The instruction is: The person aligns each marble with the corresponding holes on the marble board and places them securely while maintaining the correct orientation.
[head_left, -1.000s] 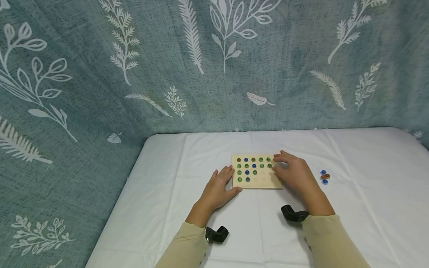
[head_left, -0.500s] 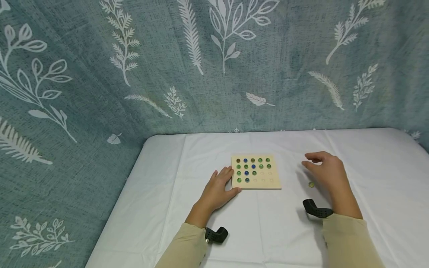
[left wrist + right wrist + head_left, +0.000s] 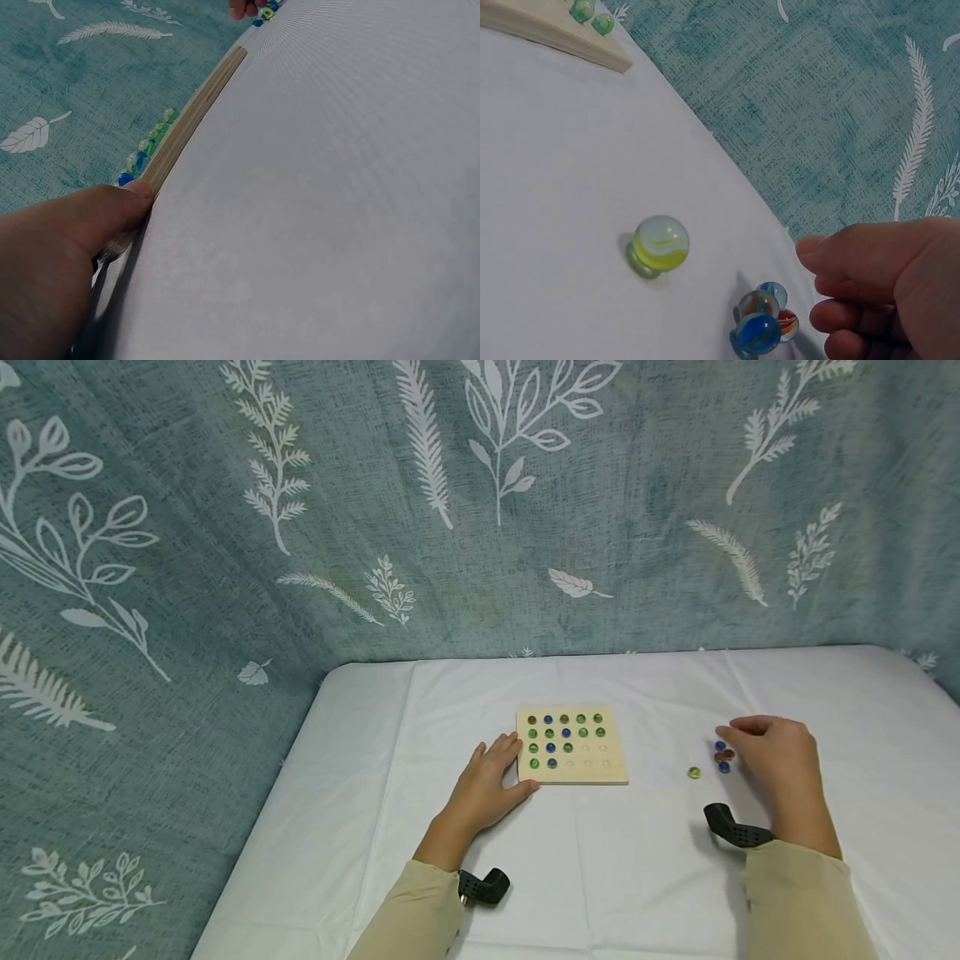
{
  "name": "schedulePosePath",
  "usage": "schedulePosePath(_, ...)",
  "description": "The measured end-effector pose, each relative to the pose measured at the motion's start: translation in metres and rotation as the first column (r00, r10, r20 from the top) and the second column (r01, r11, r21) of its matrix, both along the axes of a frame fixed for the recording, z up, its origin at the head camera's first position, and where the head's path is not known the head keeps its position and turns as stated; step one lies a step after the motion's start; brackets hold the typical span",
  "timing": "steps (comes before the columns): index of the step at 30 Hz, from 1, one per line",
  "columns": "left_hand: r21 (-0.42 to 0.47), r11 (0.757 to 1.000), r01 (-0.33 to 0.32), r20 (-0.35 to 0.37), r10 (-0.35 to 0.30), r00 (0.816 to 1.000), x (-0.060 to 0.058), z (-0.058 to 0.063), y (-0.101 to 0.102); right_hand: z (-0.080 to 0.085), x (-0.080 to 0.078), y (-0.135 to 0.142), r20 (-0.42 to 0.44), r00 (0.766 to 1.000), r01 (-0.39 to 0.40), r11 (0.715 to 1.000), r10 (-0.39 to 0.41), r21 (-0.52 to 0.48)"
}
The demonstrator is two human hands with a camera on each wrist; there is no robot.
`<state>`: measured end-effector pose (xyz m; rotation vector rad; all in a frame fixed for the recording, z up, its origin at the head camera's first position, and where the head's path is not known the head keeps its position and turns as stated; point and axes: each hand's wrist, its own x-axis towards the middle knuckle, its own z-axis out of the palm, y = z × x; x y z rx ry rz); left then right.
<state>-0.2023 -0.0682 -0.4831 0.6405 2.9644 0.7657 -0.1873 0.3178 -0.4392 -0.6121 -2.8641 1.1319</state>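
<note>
A pale wooden board (image 3: pixel 617 775) holds green, blue and brown glass marbles in its holes; several holes at its front right are bare. My left hand (image 3: pixel 487 783) rests on the board's front left corner, fingers along the left side and thumb at the front edge. In the left wrist view the thumb (image 3: pixel 112 214) touches the board's side. Over a small cluster of blue and brown marbles (image 3: pixel 757 335) hovers my right hand (image 3: pixel 780 758), its thumb apart from them and nothing seen in its fingers. A clear yellow-green marble (image 3: pixel 661 244) lies alone, left of the cluster.
A white cloth (image 3: pixel 585 877) covers the table. Behind and to the left hangs a blue-green curtain (image 3: pixel 450 585) with white leaf prints. Black wrist cameras sit at both sleeves, one of them the left camera (image 3: pixel 486 887).
My right hand has moved right from the board to the loose marbles. The yellow-green marble, seen half a second ago, now lies uncovered left of the cluster. The left hand stays put.
</note>
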Motion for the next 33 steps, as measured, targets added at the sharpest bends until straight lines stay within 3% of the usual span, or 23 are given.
schedulePosePath(11, 0.008, 1.000, 0.002, -0.001, -0.002, 1.000, -0.0009, -0.0008, -0.0002, -0.0021, 0.0002, 0.0048, 0.141, 0.990, 0.021, 1.000, -0.019, -0.015)
schedulePosePath(33, 0.004, 1.000, 0.010, -0.011, -0.010, 1.000, -0.0007, 0.0005, 0.0006, -0.0019, 0.0004, 0.0015, 0.161, 0.987, -0.018, 0.999, 0.012, 0.036)
